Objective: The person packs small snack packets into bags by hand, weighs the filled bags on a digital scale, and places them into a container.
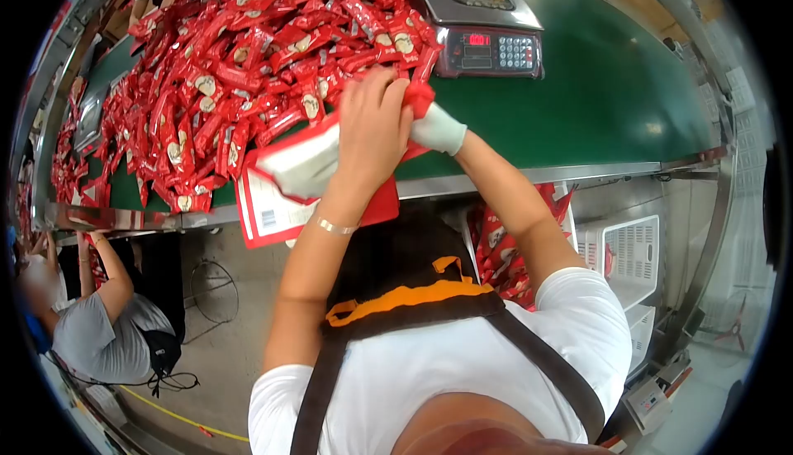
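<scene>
So the red-and-white bag (pixel 301 166) won't slip, apparently, I curl my left hand (pixel 372 128) over it; my gloved right hand (pixel 439 129) grips red film (pixel 420 98) near the digital scale (pixel 487 52).

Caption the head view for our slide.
Left hand and gloved right hand hold a red-and-white bag beside heaped red packets.

Wears a dark apron (pixel 384 261) with broad brown shoulder straps (pixel 547 357) over a white short-sleeved top (pixel 429 352). Shows orange trim (pixel 409 298) (loops included) across the apron. Beyond the apron, bears a pale band (pixel 337 228) on the left forearm (pixel 312 265) and a whitish glove (pixel 450 134) on the right hand (pixel 438 128).
</scene>
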Tool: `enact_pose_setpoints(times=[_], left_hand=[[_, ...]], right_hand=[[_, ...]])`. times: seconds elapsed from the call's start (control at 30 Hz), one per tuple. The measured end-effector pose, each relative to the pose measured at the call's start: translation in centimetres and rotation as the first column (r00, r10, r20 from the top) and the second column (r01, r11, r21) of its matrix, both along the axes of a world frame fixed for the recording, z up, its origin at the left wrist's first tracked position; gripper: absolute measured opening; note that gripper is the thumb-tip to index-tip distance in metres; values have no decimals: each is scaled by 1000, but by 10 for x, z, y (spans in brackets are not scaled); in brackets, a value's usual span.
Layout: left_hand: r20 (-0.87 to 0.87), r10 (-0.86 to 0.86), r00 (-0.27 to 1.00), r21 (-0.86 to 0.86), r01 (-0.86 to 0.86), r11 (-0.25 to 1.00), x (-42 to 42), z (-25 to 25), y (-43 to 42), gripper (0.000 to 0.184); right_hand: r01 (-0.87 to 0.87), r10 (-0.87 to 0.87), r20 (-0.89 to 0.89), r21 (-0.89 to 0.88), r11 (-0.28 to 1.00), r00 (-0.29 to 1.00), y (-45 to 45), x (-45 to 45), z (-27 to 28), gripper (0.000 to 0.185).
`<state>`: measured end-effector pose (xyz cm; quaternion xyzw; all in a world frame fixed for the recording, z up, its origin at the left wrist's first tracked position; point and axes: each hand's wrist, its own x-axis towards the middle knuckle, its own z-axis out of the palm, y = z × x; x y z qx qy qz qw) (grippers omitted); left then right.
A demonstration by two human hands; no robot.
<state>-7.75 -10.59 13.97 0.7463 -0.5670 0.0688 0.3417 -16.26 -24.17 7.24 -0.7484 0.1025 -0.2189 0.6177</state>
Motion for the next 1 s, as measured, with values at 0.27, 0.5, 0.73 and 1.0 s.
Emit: enact_pose_setpoints(times=[0.27, 0.5, 0.73, 1.0], left_hand=[[-99, -133, 986, 179, 149, 972, 2, -109, 115, 41], [-402, -66, 913, -51, 49, 997, 18, -32, 125, 49], [384, -264, 885, -830, 456, 322, 36, 127, 120, 65], [554, -191, 810, -785, 585, 205, 28, 159, 140, 58]], right_hand=[[604, -834, 98, 644, 469, 543, -224, -18, 5, 49], [256, -716, 193, 846, 468, 671, -224, -65, -13, 53], [718, -780, -261, 620, 316, 568, -149, -127, -118, 62], [663, -813, -142, 664, 345, 565, -134, -131, -118, 48]])
